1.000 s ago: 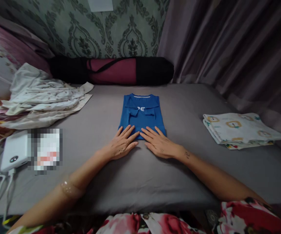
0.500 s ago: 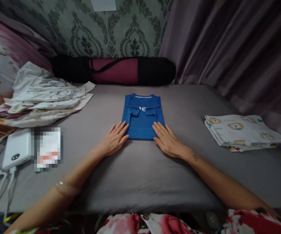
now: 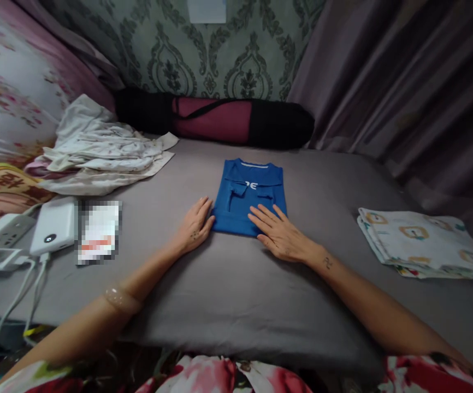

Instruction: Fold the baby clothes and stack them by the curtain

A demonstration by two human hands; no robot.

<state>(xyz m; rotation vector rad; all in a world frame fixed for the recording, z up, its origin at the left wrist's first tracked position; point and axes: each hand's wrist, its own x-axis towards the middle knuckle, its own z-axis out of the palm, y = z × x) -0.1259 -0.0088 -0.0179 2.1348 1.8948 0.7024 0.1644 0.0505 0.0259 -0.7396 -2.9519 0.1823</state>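
A blue shirt point(image 3: 244, 204), folded into a rectangle with its collar at the far end, lies on the grey sheet point(image 3: 236, 295). White letters show partly under a fold, and the two cuffs rest on top. My left hand point(image 3: 195, 226) is at the shirt's near left corner, fingers stretched out and angled forward along its edge. On the near right part of the shirt, my right hand point(image 3: 279, 232) lies flat with its fingers spread. Neither hand grips anything.
Crumpled pale cloths point(image 3: 105, 153) are piled at the left. Nearer stand a white power bank point(image 3: 54, 226), cables and a power strip point(image 3: 5, 234), beside a blurred-out packet point(image 3: 99, 232). Folded patterned cloths point(image 3: 425, 237) lie at right. A black-and-maroon long bag point(image 3: 216, 120) lies along the wall.
My view has turned slightly left, so the scene sits further right. The right hand has moved inward over the shirt's near edge; the left hand has slid outward to its side.
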